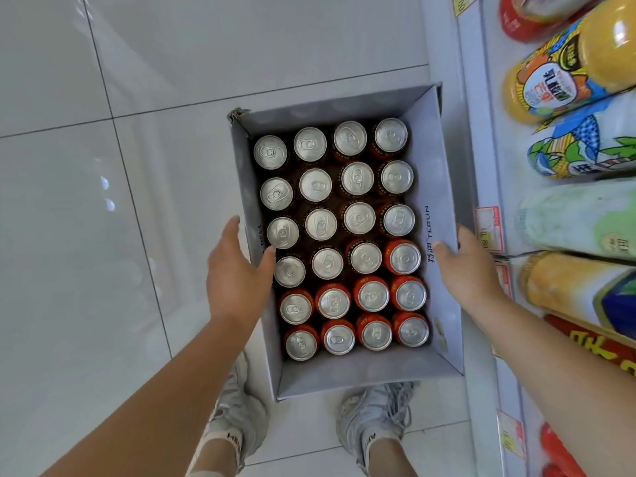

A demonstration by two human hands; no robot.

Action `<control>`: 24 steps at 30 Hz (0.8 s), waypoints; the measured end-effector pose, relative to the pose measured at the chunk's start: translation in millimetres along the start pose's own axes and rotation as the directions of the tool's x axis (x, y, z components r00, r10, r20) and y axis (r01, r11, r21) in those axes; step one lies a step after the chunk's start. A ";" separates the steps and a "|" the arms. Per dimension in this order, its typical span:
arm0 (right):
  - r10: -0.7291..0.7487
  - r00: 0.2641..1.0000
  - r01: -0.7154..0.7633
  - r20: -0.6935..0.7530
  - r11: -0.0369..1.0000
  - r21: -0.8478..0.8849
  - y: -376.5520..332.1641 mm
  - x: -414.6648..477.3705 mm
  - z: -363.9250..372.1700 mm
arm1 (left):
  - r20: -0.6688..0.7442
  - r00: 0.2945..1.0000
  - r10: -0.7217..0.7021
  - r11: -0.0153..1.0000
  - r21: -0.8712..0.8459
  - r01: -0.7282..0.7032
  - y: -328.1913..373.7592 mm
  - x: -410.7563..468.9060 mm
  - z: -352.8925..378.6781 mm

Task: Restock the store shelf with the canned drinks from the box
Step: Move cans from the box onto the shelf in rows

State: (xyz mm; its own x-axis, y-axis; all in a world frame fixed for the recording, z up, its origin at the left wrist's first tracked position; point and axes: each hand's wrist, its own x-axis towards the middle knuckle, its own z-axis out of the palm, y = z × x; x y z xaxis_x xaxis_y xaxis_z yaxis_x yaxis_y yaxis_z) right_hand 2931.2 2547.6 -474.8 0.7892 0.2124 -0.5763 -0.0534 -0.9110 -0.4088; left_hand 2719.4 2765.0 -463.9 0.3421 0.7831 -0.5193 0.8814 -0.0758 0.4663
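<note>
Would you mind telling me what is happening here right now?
A person stands over an open cardboard box and grips its two long walls: the left hand on the left wall and the right hand on the right wall, thumbs hooked inside. The box is full of canned drinks, four across and six deep, with no gaps. It is beside the store shelf, which holds large bottles. I cannot tell whether the box rests on the floor or is being carried.
</note>
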 end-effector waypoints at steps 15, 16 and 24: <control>-0.374 0.922 0.368 0.101 0.766 -0.527 -51.6 11.4 80.2 | 0.185 0.954 0.238 0.839 0.456 -0.297 32.9 33.2 78.2; -0.382 0.921 0.358 0.079 0.745 -0.563 -51.7 15.3 85.6 | 0.179 0.954 0.239 0.840 0.455 -0.296 30.6 36.2 83.1; -0.427 0.902 0.315 -0.068 0.757 -0.573 -52.7 24.6 105.7 | 0.075 0.977 0.200 0.898 0.386 -0.214 33.3 42.9 103.7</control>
State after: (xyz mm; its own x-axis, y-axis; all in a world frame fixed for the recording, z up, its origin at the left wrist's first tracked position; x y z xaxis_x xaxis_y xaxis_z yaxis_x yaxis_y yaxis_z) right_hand 2888.8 2638.2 -542.2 0.7761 0.5563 -0.2970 0.5587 -0.8250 -0.0856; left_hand 2797.3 2732.1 -544.9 0.5350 0.7034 -0.4679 0.8437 -0.4733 0.2532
